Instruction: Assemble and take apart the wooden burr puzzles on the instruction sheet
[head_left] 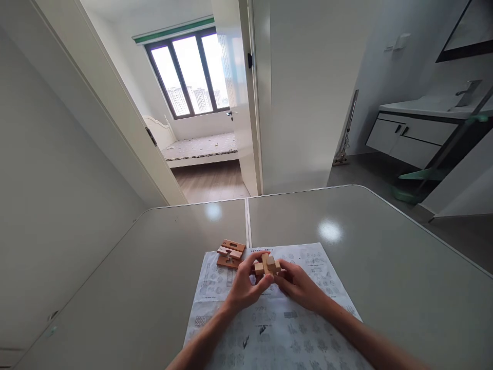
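A small wooden interlocking burr puzzle (267, 264) of light blocks is held between my two hands, just above the printed sheet (269, 318). My left hand (248, 282) grips it from the left, with the thumb at its near side and the fingers curled around its far side. On the right, my right hand (298, 283) has its fingertips pressed to the puzzle's right and lower side. Some of its fingers are hidden. Left of the puzzle, several flat notched wooden pieces (231, 253), reddish-brown and lighter, lie at the sheet's far left corner.
The glossy grey table (154, 288) has a seam (247, 221) running away from me and a pale rim. Beyond it stand a half-open white door (234, 97), a bed (204, 146) under a window, and a washbasin cabinet (412, 133) at right.
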{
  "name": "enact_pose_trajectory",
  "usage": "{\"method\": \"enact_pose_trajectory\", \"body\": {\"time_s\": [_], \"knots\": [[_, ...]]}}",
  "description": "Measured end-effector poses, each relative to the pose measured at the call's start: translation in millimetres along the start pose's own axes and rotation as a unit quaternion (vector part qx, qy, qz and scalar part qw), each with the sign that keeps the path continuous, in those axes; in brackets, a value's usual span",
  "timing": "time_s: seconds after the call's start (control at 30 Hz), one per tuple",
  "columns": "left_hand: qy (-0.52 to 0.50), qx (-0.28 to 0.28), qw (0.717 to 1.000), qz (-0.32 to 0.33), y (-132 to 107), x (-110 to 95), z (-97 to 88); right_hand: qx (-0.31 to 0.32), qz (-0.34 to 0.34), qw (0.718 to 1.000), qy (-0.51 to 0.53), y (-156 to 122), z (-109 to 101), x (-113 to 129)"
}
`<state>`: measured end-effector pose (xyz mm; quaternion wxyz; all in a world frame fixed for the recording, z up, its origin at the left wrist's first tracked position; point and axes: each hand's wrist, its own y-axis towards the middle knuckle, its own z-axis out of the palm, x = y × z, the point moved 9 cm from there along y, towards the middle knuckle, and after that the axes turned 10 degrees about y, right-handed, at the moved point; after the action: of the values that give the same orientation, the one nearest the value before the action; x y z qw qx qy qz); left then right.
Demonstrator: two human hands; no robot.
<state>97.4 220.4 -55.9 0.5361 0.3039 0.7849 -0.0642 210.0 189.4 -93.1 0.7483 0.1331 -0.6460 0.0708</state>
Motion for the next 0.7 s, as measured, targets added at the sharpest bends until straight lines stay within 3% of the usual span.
{"method": "enact_pose_trajectory", "body": {"time_s": [0.23, 0.47, 0.7], "knots": [[0.109, -0.025, 0.992, 0.050, 2.8, -18.0, -11.0, -0.038, -0.061, 0.989, -0.128, 0.2, -11.2, 8.7], [0.186, 0.069, 0.975, 0.099, 3.0, -25.5, -9.7, -0.013, -0.105, 0.950, -0.294, -3.4, -4.0, 13.6], [0.185, 0.072, 0.976, 0.094, 2.9, -22.1, -7.6, -0.017, -0.128, 0.927, -0.353, -5.1, -1.6, 14.2]]}}
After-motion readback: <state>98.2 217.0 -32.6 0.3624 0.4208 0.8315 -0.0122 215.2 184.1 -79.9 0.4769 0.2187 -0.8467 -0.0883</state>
